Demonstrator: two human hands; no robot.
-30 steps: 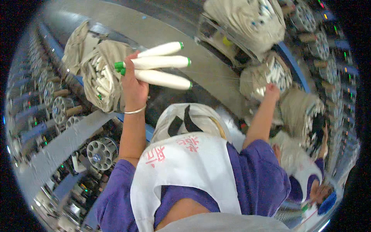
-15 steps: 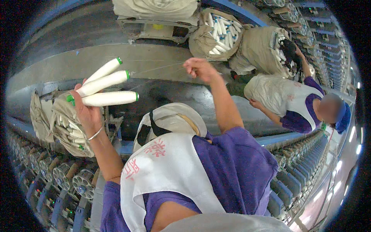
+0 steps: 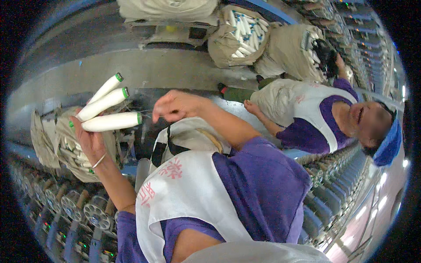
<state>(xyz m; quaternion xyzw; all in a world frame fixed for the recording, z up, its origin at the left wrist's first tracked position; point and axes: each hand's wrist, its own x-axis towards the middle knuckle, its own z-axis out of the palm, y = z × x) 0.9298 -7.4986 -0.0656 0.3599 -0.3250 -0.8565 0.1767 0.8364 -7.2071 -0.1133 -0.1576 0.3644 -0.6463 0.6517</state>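
Right hand (image 3: 180,105) closer to bobbins (image 3: 104,104) than before | left fingers (image 3: 80,131) hold three | right fingers (image 3: 161,107) blurred, can't tell grip

Red printed characters (image 3: 171,169) run along the edge of the wearer's white apron (image 3: 199,186) farthest from the neckline. Fainter reddish marks (image 3: 301,98) on the co-worker's white apron (image 3: 313,110), perhaps lettering, are too small to read.

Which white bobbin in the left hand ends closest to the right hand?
The lowest bobbin in the left hand: its green tip reaches farthest right, toward the right hand. The middle bobbin and top bobbin end higher and farther left.
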